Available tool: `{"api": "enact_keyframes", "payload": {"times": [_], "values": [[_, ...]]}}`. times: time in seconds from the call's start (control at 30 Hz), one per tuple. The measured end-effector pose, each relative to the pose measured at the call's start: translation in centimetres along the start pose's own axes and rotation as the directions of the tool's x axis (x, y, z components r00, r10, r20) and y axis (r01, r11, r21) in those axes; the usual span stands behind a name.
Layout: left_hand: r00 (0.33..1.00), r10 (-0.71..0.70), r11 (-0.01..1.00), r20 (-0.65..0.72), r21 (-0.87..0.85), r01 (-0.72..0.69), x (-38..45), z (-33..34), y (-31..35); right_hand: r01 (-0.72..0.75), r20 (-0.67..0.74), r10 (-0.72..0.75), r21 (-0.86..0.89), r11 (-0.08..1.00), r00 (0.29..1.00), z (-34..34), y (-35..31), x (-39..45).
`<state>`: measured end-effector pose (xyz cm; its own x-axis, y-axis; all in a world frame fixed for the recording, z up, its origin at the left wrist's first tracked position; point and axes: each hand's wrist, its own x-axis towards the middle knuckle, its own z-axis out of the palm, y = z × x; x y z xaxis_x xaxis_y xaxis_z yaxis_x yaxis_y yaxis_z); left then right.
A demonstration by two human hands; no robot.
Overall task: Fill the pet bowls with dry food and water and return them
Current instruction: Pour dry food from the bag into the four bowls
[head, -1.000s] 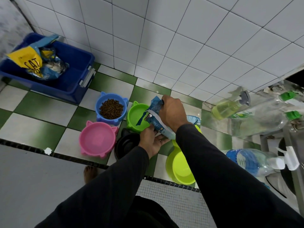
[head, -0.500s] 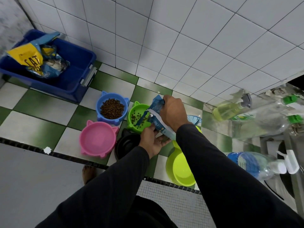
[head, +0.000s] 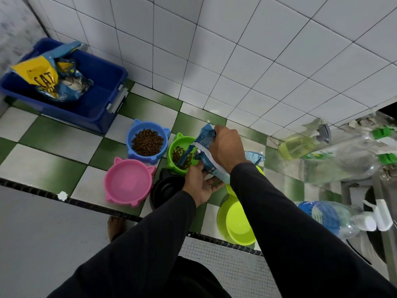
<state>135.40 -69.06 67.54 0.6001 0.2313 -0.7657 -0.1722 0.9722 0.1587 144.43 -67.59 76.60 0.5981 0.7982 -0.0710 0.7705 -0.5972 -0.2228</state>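
Note:
A blue food bag [head: 204,145] is tilted over the green cat-ear bowl [head: 174,147], and brown kibble lies in that bowl. My right hand [head: 227,147] grips the bag from above. My left hand [head: 199,183] holds its lower edge from below. The blue bowl [head: 147,141] to the left is full of kibble. In front of it sits the pink bowl [head: 128,182], holding no kibble. A black bowl [head: 166,190] sits partly under my left wrist. Two lime bowls [head: 237,222] lie stacked at the right, partly behind my right arm.
A blue bin [head: 94,97] holding another cat food bag [head: 46,79] stands at the back left against the tiled wall. Bottles lie at the right: a yellow spray bottle [head: 298,145], a clear bottle [head: 343,166] and a blue-labelled water bottle [head: 330,218]. My bare foot [head: 115,226] is near the floor's dark edge strip.
The green bowl held nothing a second ago; kibble has poured into it from the bag and the pile has grown. Both hands stay on the bag in nearly the same place.

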Motion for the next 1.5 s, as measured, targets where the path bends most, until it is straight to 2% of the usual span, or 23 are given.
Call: {"api": "enact_keyframes", "payload": {"times": [1.17,1.4,1.5], "values": [[1.0,0.001,0.999,-0.003,0.034,-0.001,0.2,-0.2,-0.5,-0.021,0.01,0.021,0.012,1.0,1.0,0.6,0.9,0.0],[0.999,0.034,0.995,-0.028,0.099,-0.031,0.0,-0.1,-0.4,-0.063,-0.007,0.064,0.081,0.995,0.998,0.5,1.5,-0.3],[0.998,0.048,0.986,-0.034,0.162,-0.042,-0.3,-0.1,-0.5,-0.112,-0.025,0.118,0.167,0.98,0.993,0.3,2.3,-0.9]]}}
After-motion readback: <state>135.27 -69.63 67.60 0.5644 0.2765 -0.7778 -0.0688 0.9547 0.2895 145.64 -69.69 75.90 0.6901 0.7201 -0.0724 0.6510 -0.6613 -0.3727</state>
